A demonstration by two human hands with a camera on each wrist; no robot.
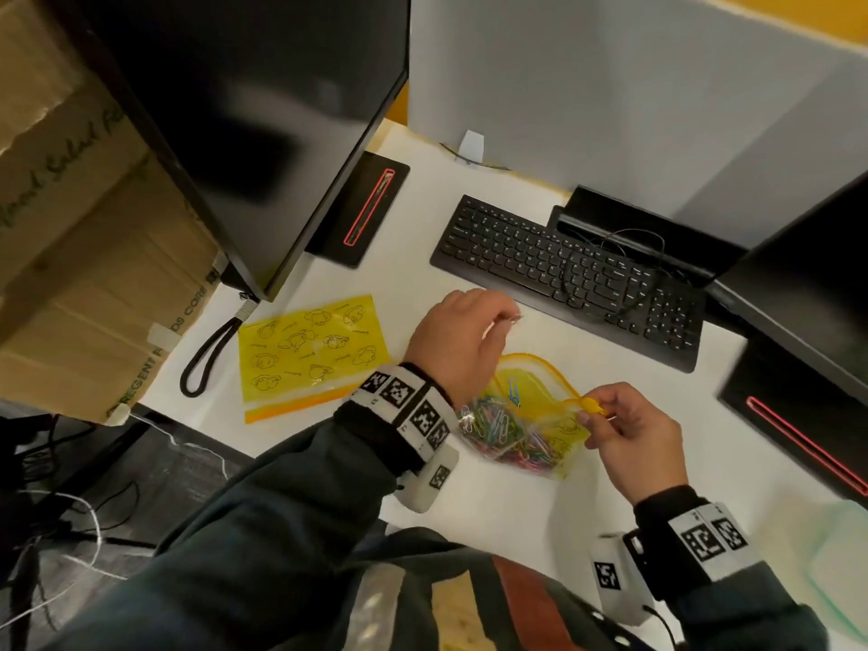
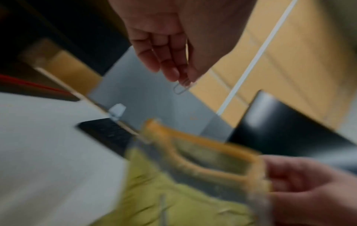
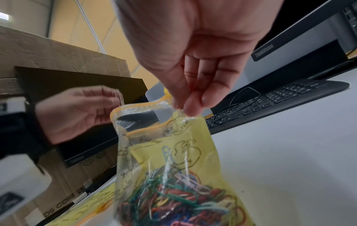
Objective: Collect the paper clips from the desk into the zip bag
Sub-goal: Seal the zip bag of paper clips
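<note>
A yellow zip bag (image 1: 530, 415) (image 3: 173, 152) with an orange zip rim lies on the white desk (image 1: 540, 500), its mouth gaping, filled with several coloured paper clips (image 1: 502, 429) (image 3: 173, 198). My right hand (image 1: 606, 415) (image 3: 185, 105) pinches the bag's near rim and lifts it. My left hand (image 1: 505, 317) (image 2: 183, 79) hovers above the bag's mouth (image 2: 203, 154), pinching one pale silver paper clip (image 2: 181, 87) between thumb and fingers.
A second yellow zip bag (image 1: 310, 354) lies flat to the left. A black keyboard (image 1: 568, 274) sits just behind the hands, monitors (image 1: 263, 133) stand left and right, and a cardboard box (image 1: 84, 237) is at far left. A black cord loop (image 1: 206, 364) lies by it.
</note>
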